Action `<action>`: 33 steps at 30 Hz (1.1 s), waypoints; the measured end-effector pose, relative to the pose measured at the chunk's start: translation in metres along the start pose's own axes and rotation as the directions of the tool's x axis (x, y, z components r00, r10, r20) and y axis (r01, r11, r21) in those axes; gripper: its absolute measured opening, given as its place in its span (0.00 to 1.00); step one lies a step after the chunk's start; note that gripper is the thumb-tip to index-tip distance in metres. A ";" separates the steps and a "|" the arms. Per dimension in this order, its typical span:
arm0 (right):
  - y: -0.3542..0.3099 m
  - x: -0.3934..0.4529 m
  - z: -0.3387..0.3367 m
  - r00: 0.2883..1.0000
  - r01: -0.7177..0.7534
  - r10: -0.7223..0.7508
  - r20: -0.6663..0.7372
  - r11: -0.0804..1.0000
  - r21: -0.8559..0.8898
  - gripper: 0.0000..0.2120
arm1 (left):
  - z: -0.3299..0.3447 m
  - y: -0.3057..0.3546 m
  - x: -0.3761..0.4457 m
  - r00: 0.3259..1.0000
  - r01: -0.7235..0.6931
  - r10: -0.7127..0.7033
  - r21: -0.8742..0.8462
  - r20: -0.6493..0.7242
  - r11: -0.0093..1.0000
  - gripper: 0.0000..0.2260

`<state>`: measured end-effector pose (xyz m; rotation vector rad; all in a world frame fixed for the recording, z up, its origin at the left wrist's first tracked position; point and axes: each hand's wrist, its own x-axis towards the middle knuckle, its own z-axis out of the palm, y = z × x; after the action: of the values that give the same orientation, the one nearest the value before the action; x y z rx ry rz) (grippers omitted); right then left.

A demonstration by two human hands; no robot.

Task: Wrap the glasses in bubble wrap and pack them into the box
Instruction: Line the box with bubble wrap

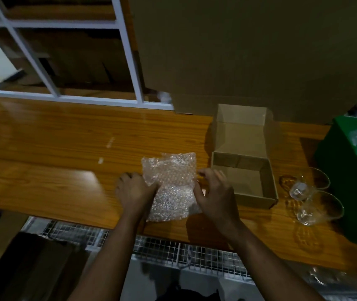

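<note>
Wooden bench (43,137) fills mid-frame, with the open cardboard box (246,183) right of center holding nothing I can see and two bare glasses (312,196) lying just right of it, so I judge packing barely started. My left hand (133,190) presses the bubble wrap (169,181) bundle's left edge with fingers fairly flat, my right hand (214,192) pinches its right edge; whether a glass is inside, I can't tell.
</note>
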<state>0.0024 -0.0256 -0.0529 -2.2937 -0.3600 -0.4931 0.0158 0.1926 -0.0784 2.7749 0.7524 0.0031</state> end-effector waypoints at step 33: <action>0.001 0.036 -0.068 0.767 -0.632 0.501 0.401 0.482 0.607 0.15 | -0.062 0.034 -0.027 0.847 0.322 0.398 -0.936 0.351 0.140 0.11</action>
<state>0.0185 -0.0719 0.0060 -1.5157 0.1532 0.1973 0.0048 0.1666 -0.0078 1.2763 0.2570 -0.1909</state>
